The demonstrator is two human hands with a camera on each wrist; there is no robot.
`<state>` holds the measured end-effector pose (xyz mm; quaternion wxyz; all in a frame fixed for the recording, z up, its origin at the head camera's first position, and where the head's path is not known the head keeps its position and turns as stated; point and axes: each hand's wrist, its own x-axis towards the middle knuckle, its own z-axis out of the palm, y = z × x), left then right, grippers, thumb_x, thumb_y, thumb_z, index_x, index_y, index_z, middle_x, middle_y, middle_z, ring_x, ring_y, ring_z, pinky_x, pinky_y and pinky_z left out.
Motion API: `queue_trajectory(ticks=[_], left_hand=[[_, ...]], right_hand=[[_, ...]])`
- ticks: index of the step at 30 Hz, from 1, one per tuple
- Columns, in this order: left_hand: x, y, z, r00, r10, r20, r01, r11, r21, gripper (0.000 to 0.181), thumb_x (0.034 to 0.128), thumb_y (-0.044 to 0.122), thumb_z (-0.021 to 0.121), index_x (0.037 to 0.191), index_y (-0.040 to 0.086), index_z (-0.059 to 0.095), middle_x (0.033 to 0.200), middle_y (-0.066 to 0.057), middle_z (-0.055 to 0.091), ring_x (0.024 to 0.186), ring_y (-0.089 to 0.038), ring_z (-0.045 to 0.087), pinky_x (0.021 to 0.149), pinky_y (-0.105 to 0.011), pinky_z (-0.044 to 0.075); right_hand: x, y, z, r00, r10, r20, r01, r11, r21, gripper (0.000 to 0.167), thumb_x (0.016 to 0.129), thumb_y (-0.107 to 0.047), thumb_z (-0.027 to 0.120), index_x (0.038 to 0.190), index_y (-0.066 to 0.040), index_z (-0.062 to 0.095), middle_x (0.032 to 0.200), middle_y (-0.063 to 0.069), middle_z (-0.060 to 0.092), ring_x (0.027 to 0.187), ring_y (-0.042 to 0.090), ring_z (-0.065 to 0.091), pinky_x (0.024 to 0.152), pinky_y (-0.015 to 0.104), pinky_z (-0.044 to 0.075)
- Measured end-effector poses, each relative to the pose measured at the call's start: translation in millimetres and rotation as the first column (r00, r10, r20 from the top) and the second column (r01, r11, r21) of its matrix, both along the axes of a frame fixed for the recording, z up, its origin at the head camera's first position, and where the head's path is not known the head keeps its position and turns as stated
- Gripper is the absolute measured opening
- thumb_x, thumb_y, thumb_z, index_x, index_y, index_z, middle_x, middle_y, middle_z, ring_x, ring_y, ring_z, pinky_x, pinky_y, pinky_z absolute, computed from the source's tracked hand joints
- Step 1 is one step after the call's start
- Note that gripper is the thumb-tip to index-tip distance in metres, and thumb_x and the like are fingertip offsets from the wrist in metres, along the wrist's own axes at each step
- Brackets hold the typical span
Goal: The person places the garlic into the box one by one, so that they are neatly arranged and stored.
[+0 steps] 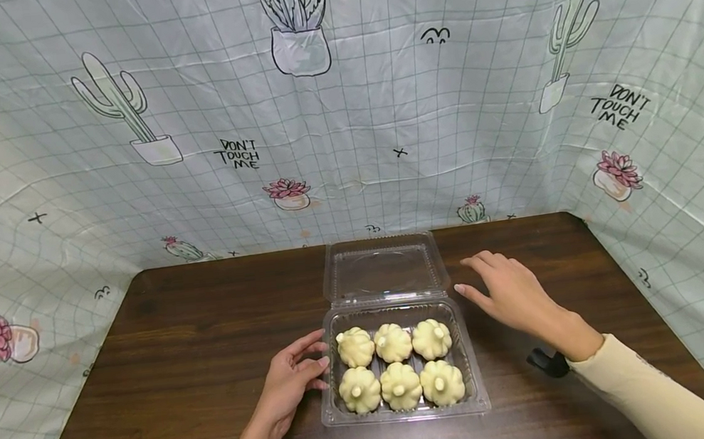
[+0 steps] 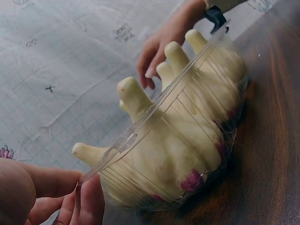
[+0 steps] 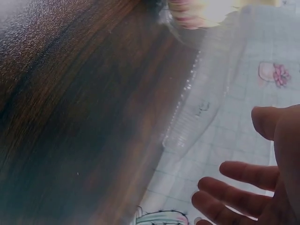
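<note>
A clear plastic clamshell container [image 1: 476, 392] lies on the table with its lid [image 1: 385, 267] folded back. In its base, several pale garlic bulbs [image 1: 402, 386] sit in two rows of three, stems up. My left hand [image 1: 285, 384] pinches the left rim between thumb and fingers; the left wrist view shows the rim [image 2: 110, 152] in that grip and purple patches low on a bulb [image 2: 168, 159]. To the right of the lid, my right hand [image 1: 517, 295] hovers with fingers extended, apart from the plastic. The right wrist view shows its spread fingers [image 3: 239, 192] holding nothing.
The dark wooden table [image 1: 209, 334] extends on both sides of the container. A pale grid-patterned cloth [image 1: 353, 105] printed with potted cacti hangs behind the table and along both sides. Black straps [image 1: 547, 363] are on both wrists.
</note>
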<state>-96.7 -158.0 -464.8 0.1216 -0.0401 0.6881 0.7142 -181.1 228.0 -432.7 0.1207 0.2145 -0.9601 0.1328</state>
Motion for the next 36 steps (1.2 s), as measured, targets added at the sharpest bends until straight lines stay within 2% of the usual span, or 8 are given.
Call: queue_trajectory(ticks=[5, 16, 29, 36], left_hand=[[-0.4, 0.0, -1.2, 1.0, -0.006, -0.003, 0.006, 1.0, -0.001, 0.053, 0.0998, -0.007, 0.062, 0.151, -0.01, 0.049, 0.126, -0.017, 0.058, 0.078, -0.007, 0.061, 0.066, -0.022, 0.059], [-0.4, 0.7, -1.4, 1.0, 0.008, 0.005, -0.008, 1.0, -0.001, 0.053, 0.0995, -0.007, 0.063, 0.151, -0.009, 0.05, 0.125, -0.016, 0.059, 0.076, -0.007, 0.061, 0.066, -0.022, 0.059], [-1.7, 0.6, -0.7, 1.0, -0.003, 0.011, 0.003, 1.0, 0.014, 0.053, 0.0995, -0.008, 0.062, 0.151, -0.009, 0.049, 0.125, -0.017, 0.058, 0.075, -0.007, 0.06, 0.066, -0.022, 0.059], [-2.2, 1.5, -2.2, 1.0, -0.002, 0.008, 0.002, 1.0, 0.021, 0.053, 0.0986, -0.009, 0.062, 0.15, -0.01, 0.05, 0.123, -0.016, 0.059, 0.074, -0.007, 0.06, 0.065, -0.021, 0.058]], right_hand=[[-6.8, -5, -6.3, 0.998, -0.031, 0.052, 0.03, 0.999, 0.009, 0.053, 0.104, -0.038, 0.068, 0.135, 0.005, 0.065, 0.13, 0.024, 0.065, 0.118, 0.046, 0.063, 0.096, 0.062, 0.051], [-14.0, -14, -12.9, 0.99, -0.031, 0.139, 0.026, 0.999, 0.039, 0.055, 0.11, -0.041, 0.057, 0.135, 0.007, 0.066, 0.135, 0.027, 0.063, 0.123, 0.048, 0.06, 0.101, 0.065, 0.048], [-12.4, -21, -17.4, 0.984, -0.017, 0.178, 0.01, 0.999, 0.039, 0.064, 0.106, -0.049, 0.06, 0.136, 0.007, 0.065, 0.138, 0.027, 0.062, 0.126, 0.048, 0.059, 0.104, 0.066, 0.047], [-14.2, -21, -21.5, 0.983, -0.014, 0.185, 0.008, 0.999, 0.034, 0.063, 0.106, -0.047, 0.062, 0.137, 0.008, 0.064, 0.137, 0.028, 0.062, 0.125, 0.049, 0.059, 0.103, 0.067, 0.047]])
